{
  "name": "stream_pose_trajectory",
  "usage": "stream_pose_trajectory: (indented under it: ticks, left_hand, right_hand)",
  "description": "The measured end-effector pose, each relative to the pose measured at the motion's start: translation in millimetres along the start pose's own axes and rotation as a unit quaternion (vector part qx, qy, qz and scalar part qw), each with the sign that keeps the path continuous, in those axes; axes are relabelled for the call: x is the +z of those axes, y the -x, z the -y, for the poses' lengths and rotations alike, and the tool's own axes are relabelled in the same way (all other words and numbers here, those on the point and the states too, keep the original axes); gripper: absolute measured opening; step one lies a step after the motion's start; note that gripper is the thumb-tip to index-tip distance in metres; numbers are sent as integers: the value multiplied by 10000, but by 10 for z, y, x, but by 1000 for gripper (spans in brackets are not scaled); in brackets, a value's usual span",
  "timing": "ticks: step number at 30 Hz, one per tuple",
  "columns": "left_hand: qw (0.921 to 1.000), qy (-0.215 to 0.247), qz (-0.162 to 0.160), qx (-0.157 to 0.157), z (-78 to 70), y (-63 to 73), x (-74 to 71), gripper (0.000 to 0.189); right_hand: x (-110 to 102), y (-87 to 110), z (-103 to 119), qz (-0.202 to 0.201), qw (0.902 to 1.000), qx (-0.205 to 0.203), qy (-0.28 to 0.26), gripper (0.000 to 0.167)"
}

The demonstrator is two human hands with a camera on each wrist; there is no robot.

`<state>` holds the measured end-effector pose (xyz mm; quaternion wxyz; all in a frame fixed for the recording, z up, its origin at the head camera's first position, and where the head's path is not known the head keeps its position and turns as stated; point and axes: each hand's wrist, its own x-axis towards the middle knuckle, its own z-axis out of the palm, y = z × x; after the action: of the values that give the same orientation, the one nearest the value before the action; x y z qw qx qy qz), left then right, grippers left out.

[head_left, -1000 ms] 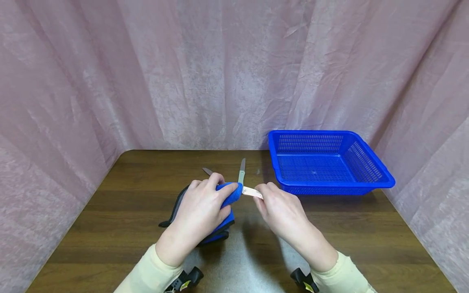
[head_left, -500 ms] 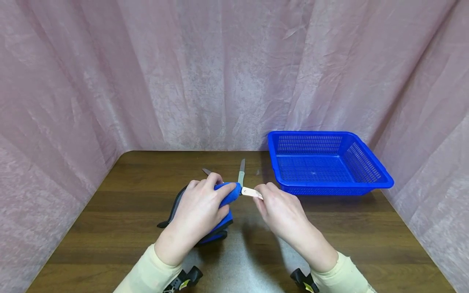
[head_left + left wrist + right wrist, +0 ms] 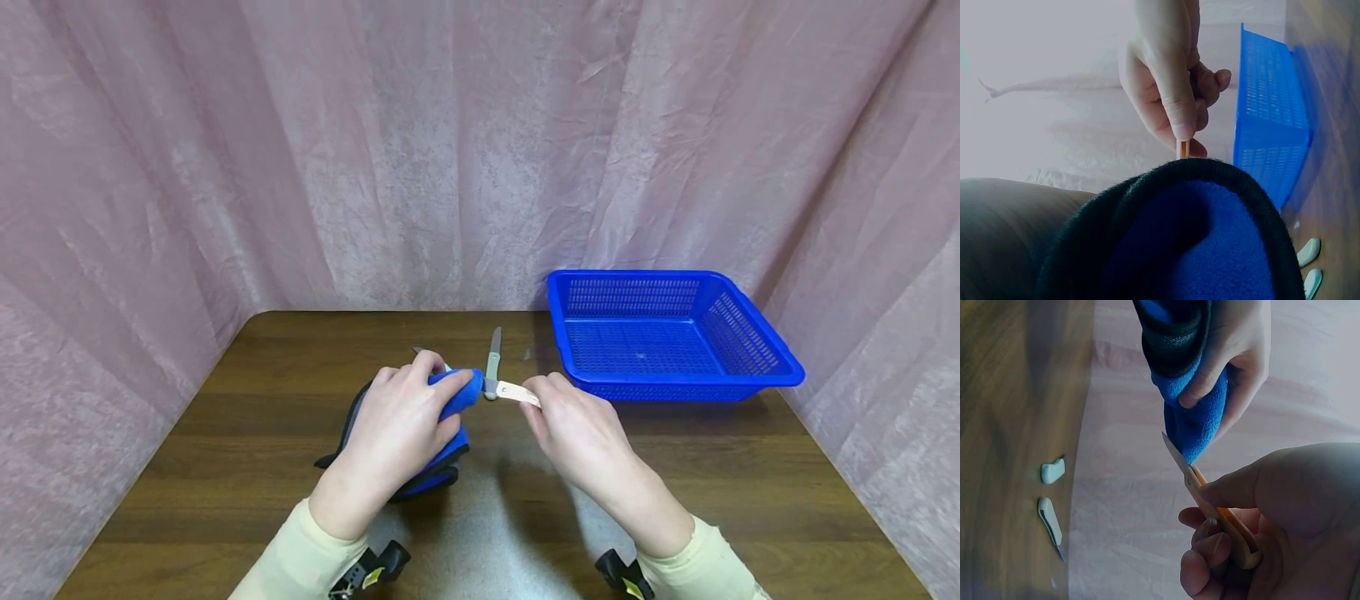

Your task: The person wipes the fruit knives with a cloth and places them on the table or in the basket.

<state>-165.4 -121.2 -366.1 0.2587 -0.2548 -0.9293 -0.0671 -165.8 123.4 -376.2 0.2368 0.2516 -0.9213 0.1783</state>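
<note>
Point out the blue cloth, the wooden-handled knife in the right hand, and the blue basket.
blue cloth (image 3: pixel 455 393): head view, on the fold wrapped over the blade.
wooden-handled knife (image 3: pixel 1219 520): right wrist view, on the handle's middle.
blue basket (image 3: pixel 750 385): head view, on the near rim.

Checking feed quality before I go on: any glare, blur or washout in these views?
Head view: sharp, even light, soft shadows under the hands. Left wrist view: backdrop washed out, blue cloth close and soft. Right wrist view: table dark, right hand blurred, knife readable.
</note>
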Motion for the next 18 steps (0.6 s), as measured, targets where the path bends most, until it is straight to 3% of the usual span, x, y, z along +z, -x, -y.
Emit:
stream_pose_trajectory:
  ticks: [18]
  left_hand:
    - [9995,89,135,-267,97,-2,-8,45]
  right_hand:
    - [-40,1,-3,-29,10000,0,3,9]
